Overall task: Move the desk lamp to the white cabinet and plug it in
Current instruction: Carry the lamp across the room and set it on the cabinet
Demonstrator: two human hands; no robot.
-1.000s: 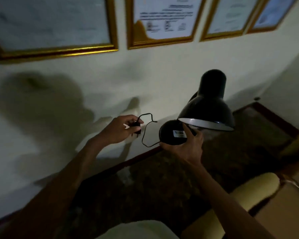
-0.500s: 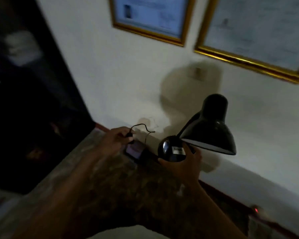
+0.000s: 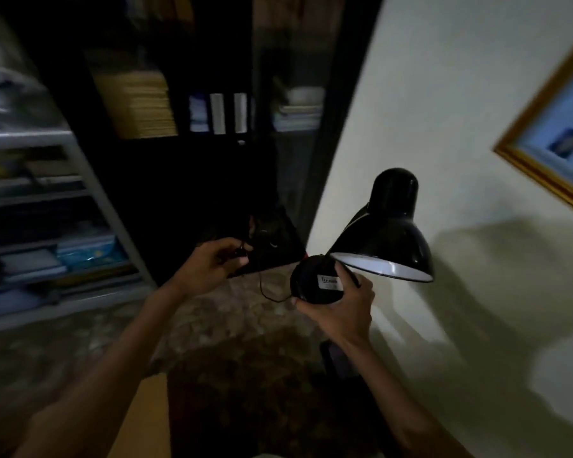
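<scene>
Head view: lamp base [image 3: 315,280] within right-hand fingers [image 3: 343,276].

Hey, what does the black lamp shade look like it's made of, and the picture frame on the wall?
Lamp shade: probably painted metal, glossy black outside with bright highlights, white inside; glossy plastic is possible. Picture frame: gold-coloured moulding, likely gilded wood or plastic; motion blur leaves it open.

Dim room, motion-blurred shelves [image 3: 40,193], soft shadows on pale wall [image 3: 477,242]
</scene>
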